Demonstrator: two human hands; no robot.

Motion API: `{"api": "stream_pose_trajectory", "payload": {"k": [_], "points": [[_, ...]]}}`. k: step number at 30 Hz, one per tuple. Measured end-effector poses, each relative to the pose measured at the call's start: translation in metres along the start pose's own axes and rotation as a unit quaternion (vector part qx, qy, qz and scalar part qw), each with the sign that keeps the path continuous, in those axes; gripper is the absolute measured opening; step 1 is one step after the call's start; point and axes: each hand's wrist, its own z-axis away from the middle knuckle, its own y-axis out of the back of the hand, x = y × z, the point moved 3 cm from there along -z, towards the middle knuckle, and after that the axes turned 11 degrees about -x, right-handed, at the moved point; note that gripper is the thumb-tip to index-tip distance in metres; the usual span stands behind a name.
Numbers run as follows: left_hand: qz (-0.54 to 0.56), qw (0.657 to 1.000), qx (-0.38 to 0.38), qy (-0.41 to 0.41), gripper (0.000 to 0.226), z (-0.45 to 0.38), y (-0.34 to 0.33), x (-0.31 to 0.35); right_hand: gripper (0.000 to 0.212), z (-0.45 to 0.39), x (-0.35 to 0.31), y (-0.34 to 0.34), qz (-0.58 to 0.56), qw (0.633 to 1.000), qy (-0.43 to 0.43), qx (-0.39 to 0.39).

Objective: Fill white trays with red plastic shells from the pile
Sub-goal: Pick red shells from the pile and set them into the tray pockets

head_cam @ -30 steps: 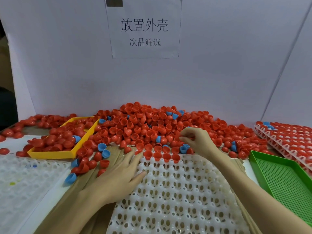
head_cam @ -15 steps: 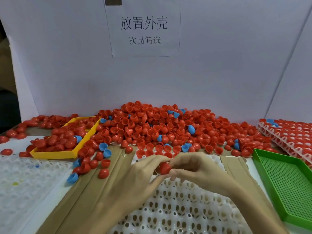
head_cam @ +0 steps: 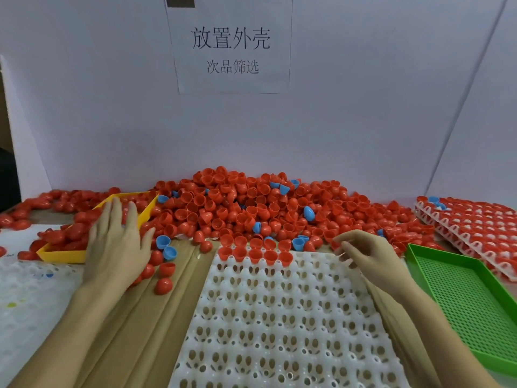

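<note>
A big pile of red plastic shells (head_cam: 251, 208) lies against the white back wall. In front of me a white tray (head_cam: 279, 317) with rows of holes carries one row of red shells (head_cam: 254, 254) along its far edge. My left hand (head_cam: 114, 245) lies palm down with fingers spread over the near right corner of the yellow tray (head_cam: 64, 256), holding nothing. My right hand (head_cam: 363, 254) hovers at the white tray's far right corner. Its fingers are loosely curled, with the tips next to a red shell (head_cam: 334, 244) at the pile's edge.
The yellow tray holds red shells. A green perforated tray (head_cam: 461, 298) sits at the right, with stacked filled white trays (head_cam: 475, 225) behind it. Another white tray (head_cam: 28, 289) lies at the left. Blue shells (head_cam: 163, 242) are scattered in the pile. Brown cardboard (head_cam: 156, 317) covers the table.
Half a second ago both hands met over the white tray around one red shell. My left hand has since moved left to the yellow tray, and my right hand has gone back toward the pile.
</note>
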Motion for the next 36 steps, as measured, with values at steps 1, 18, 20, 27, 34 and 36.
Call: {"api": "stream_pose_trajectory", "payload": {"k": [1,18,20,27,34,36], "points": [[-0.004,1.000,0.005,-0.017,0.065,0.001,0.001,0.007,0.021,-0.003,0.006,-0.001,0.027,0.999,-0.006,0.025],[0.128,0.951,-0.083,-0.269,0.043,0.047,-0.015,0.084,0.026,-0.096,0.028,-0.010,0.348,0.927,-0.049,-0.130],[0.137,0.948,-0.076,-0.276,0.042,0.049,-0.013,0.086,0.017,-0.095,0.023,-0.009,0.320,0.942,-0.039,-0.096],[0.162,0.934,-0.037,-0.315,0.033,0.061,0.003,0.101,0.012,-0.054,-0.018,-0.005,0.134,0.989,0.062,-0.020],[0.397,0.854,-0.111,-0.319,0.034,0.091,0.016,0.134,0.010,0.015,-0.065,-0.021,-0.156,0.979,0.082,-0.107],[0.475,0.807,-0.211,-0.279,0.047,0.099,0.009,0.144,0.011,0.028,-0.079,-0.031,-0.197,0.965,0.083,-0.150]]}}
